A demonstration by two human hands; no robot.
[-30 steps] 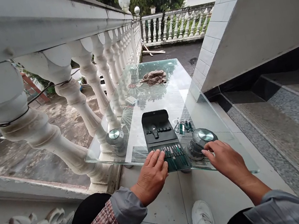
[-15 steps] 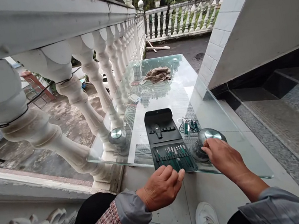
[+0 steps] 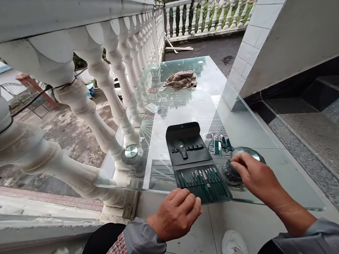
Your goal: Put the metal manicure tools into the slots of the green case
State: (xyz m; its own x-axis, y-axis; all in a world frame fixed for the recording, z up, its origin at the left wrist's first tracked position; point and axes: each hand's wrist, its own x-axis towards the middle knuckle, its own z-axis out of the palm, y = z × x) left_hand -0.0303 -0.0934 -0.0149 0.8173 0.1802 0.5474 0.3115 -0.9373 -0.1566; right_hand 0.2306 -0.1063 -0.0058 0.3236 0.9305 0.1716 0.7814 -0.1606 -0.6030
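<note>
On the glass table [image 3: 183, 116] lies an open black manicure case [image 3: 191, 155]. Slim green-handled tools [image 3: 205, 179] stand in a row of loops across its lower half; the loops in its upper half look mostly vacant. My left hand [image 3: 176, 213], curled into a loose fist with nothing showing in it, hovers by the case's near left corner. To the right of the case, my right hand [image 3: 255, 175] pinches thumb and forefinger together over a round table leg; whatever is between them is too small to make out. Several nail clippers [image 3: 219, 143] lie beside the case.
A crumpled brown cloth [image 3: 180, 80] lies toward the table's far end. Small papers [image 3: 153, 107] rest near its left edge. A white balustrade [image 3: 98, 74] runs along the left, and stone steps [image 3: 326, 133] rise on the right. A white shoe [image 3: 234, 249] is below.
The view has shifted slightly, so the case and clippers appear a little lower and to the right. My left hand has drawn slightly left of the case. My right hand stays pinched.
</note>
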